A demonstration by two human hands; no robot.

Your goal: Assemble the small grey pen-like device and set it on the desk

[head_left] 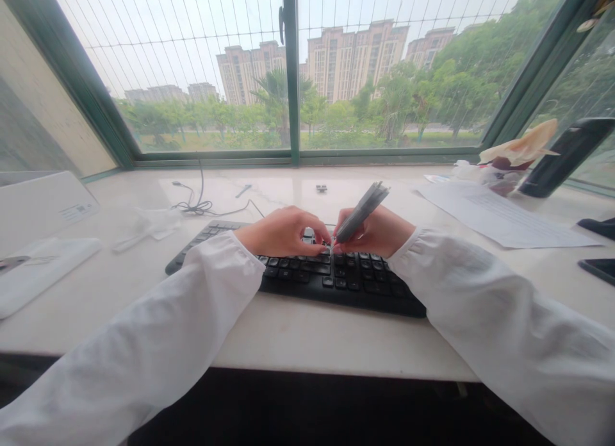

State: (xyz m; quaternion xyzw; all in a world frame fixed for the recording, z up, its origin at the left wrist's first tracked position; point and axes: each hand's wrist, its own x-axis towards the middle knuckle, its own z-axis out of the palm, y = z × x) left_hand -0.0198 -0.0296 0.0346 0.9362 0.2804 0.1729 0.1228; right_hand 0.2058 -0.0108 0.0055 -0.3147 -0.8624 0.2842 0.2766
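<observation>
A black keyboard [307, 282] lies at a slant on the pale counter, partly covered by both hands. My right hand [379, 231] is closed round a thick grey pen-shaped tool [361, 212], whose lower tip points down at the keys. Its upper end looks split into thin parts. Over the upper middle of the keyboard is my left hand [283, 231], with thumb and index finger curled together beside the tool's tip. Whether those fingertips hold a small piece or only touch the keys cannot be made out. Near my left fingers, a patch of the keyboard looks lighter than the keys around it.
Behind the keyboard lie a coiled black cable [195, 207], a small grey strip [243, 190] and some tiny pieces [321, 188]. White packaging [43, 206] stands at left. Printed paper [504, 215], crumpled wrapping [521, 148] and a dark upright object [569, 154] are at right.
</observation>
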